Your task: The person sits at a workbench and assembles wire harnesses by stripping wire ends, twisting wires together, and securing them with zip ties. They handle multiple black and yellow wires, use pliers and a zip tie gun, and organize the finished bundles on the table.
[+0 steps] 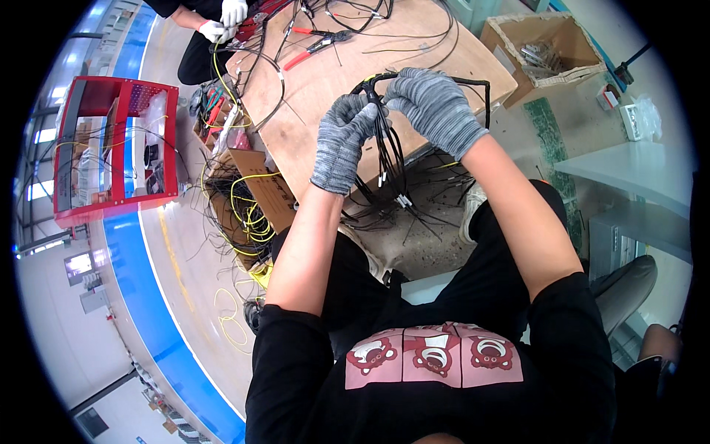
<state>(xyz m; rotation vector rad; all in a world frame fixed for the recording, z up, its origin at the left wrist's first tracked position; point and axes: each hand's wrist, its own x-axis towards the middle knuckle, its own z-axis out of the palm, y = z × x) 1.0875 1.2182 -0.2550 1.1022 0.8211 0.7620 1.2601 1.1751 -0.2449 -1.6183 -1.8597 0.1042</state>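
Note:
A black wire harness [385, 140] lies over the near edge of the wooden tabletop. Its loose wires fan downward, some with small white tags, and a stiff black branch runs off to the right. My left hand [342, 142], in a grey knit glove, is closed on the bundle just below its wrapped top. Close beside it, my right hand [436, 109], gloved alike, has its thumb and fingers pinched together at the bundle's right side. Whatever sits between those fingertips is too small to make out.
On the wooden tabletop [333, 78] lie red-handled cutters [316, 49] and more black cables. Across it, a co-worker's white-gloved hands [225, 22] handle wires. A cardboard box [543, 52] holds metal parts at right. Yellow and black wires [248, 211] fill a box at left, near a red rack [115, 148].

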